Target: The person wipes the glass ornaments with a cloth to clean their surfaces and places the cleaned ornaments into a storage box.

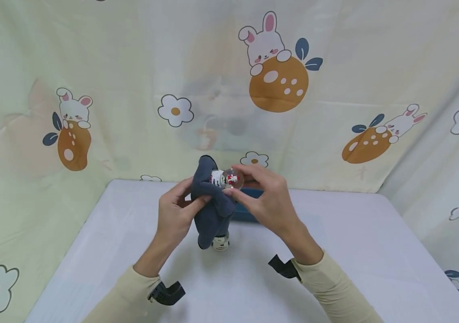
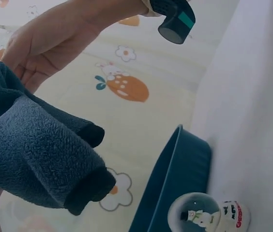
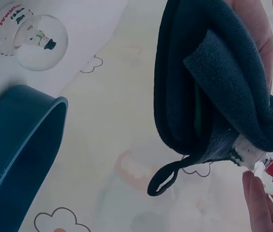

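A snow globe (image 1: 232,178) with a small red-and-white figure lies tilted on its side in the air between the hands. My right hand (image 1: 267,197) pinches its clear dome between thumb and fingers. My left hand (image 1: 174,213) grips a dark blue-grey fleecy cloth (image 1: 213,217), which wraps part of the globe's white base. In the right wrist view the cloth has a dark edging and a hanging loop (image 3: 163,181). Below the cloth a second snow globe (image 3: 42,43), with a snowman inside, stands on the table; in the head view the cloth hides its dome.
Behind the hands, a blue bin (image 1: 245,213) stands on the white table (image 1: 294,287), partly hidden by the right hand. A curtain (image 1: 213,58) printed with rabbits and flowers hangs at the table's back and sides.
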The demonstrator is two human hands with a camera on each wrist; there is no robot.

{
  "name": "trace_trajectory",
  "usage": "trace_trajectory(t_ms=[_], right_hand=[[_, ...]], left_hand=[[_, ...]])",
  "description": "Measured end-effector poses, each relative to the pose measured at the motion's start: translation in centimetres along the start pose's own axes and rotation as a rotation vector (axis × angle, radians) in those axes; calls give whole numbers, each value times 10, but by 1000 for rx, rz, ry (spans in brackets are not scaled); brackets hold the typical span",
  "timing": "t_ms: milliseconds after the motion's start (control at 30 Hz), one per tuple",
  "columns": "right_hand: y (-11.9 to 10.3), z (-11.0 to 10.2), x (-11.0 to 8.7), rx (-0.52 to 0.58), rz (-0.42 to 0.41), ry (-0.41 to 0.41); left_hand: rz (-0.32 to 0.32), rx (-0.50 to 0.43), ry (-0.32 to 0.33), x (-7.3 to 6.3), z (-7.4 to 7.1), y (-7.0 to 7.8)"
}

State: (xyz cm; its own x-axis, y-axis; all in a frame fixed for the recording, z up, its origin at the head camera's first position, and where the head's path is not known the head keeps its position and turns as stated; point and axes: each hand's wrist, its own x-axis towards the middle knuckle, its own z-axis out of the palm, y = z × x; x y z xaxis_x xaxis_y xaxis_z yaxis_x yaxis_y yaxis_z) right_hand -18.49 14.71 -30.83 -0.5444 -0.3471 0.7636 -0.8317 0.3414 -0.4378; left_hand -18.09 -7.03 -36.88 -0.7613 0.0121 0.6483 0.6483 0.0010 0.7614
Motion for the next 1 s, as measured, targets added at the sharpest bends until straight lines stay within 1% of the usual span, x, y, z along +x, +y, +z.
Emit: trace_trajectory(t_ms=[100, 233, 333, 467, 567, 700, 800, 900, 1000], right_hand=[[-1, -2, 0, -27, 8, -23], [0, -4, -1, -71, -5, -59], [3, -6, -1, -93, -35, -81], [5, -7, -2, -113, -67, -91], [6, -9, -3, -110, -68, -95], [8, -13, -7, -89, -36, -121], [11, -18, -9, -49, 6, -145], [13, -23, -11, 2, 59, -170], [15, -28, -12, 18, 112, -191]], left_hand=[[-40, -21, -33, 3, -3, 1], [-143, -39, -79, 7, -8, 1], [-210, -39, -106, 9, -12, 1], [-268, -62, -149, 9, -16, 2], [-308, -98, -180, 9, -18, 2], [-355, -120, -216, 7, -22, 2], [-374, -108, -237, 5, -27, 2], [-382, -99, -244, 5, -34, 2], [-392, -93, -241, 5, -42, 1]])
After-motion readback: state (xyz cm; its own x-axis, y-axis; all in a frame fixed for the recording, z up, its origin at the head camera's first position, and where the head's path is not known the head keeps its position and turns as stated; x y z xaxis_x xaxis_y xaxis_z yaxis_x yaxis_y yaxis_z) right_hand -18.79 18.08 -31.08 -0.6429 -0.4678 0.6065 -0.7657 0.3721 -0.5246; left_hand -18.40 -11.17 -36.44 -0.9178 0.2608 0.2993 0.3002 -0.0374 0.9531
